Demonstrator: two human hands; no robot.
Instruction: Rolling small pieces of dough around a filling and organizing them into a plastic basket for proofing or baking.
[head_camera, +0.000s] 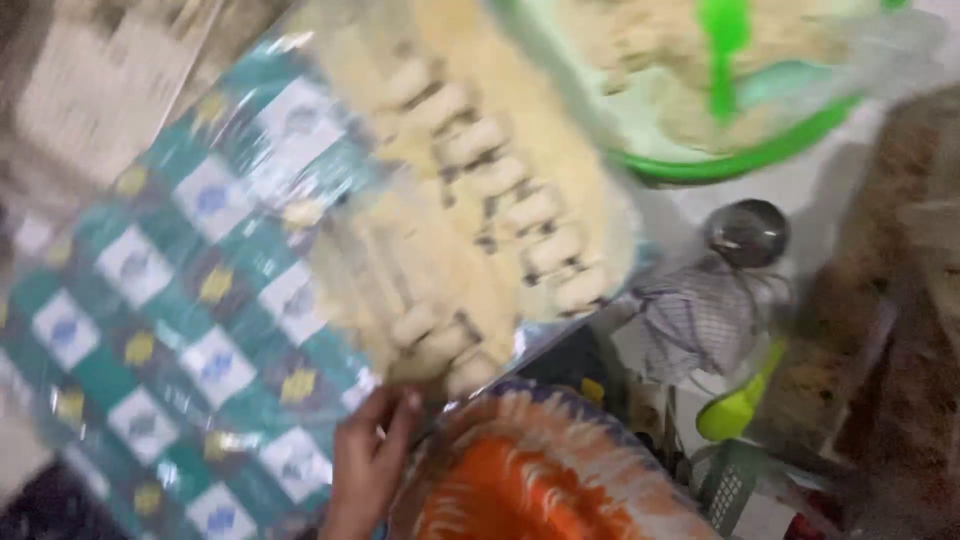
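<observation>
Head view is badly blurred, so much stays uncertain. One hand (368, 465) enters from the bottom edge, its wrist cut off by the frame; which hand it is cannot be told. Its fingers (398, 415) are stretched up and only loosely curled, their tips at the near edge of a large tray (180, 330) covered in a glossy sheet patterned with teal, white and yellow squares. Whether they grip that edge or merely touch it cannot be told. On the tray lie pale dough pieces (500, 195) in rough rows (their exact shape is smeared by motion), the nearest ones just above the fingertips.

Just right of the hand sits a round orange basin (520, 480) with a whitish, dark-edged rim, cropped at the bottom. Farther out, a green bowl (740, 165) holding pale crumbly stuff and a green utensil is cut off at the top. A small dark metal cup (748, 232), a checked cloth (700, 320) and a lime-green scoop (738, 408) lie to the right, on a surface hard to make out.
</observation>
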